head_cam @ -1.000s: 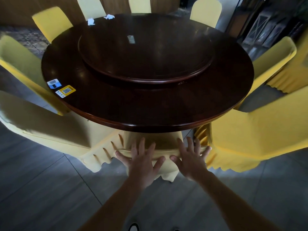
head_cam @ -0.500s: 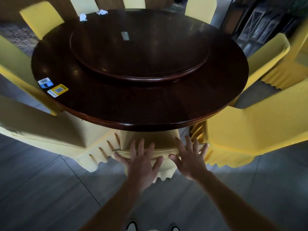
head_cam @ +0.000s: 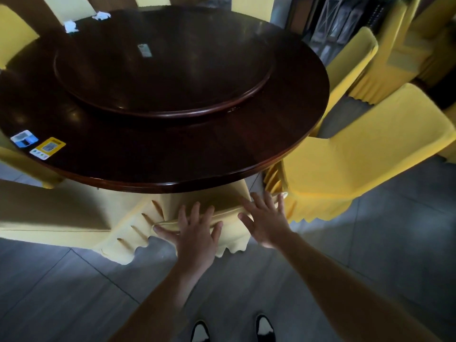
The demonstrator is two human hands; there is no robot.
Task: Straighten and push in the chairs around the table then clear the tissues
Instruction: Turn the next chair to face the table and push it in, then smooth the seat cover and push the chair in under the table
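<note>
Head view: chair going under the table, tissues not yet touched

Both hands lie flat on the top edge of the backrest of the near chair (head_cam: 217, 213). The left hand (head_cam: 196, 234) has its fingers spread and straight across the yellow cover, and the right hand (head_cam: 267, 219) does the same just beside it, toward the chair's right corner. Neither hand curls round anything; they press, they do not grip. The chair sits directly in front of the person, its back close under the rim of the round table (head_cam: 172, 183), so it looks nearly home.

To the right, another covered chair (head_cam: 345, 159) stands at an angle with its seat out from the table edge, and it probably needs straightening. The chair on the left (head_cam: 49, 213) lies close against the rim. Further chairs ring the far side; whether those are square cannot be judged from here.

Two crumpled tissues (head_cam: 70, 25) lie on the far left part of the tabletop, near the edge and outside the turntable (head_cam: 160, 112). Two printed cards (head_cam: 47, 146) sit at the near left rim.

By my reading the chair work is partly done and the tissue clearing has not begun.
</note>
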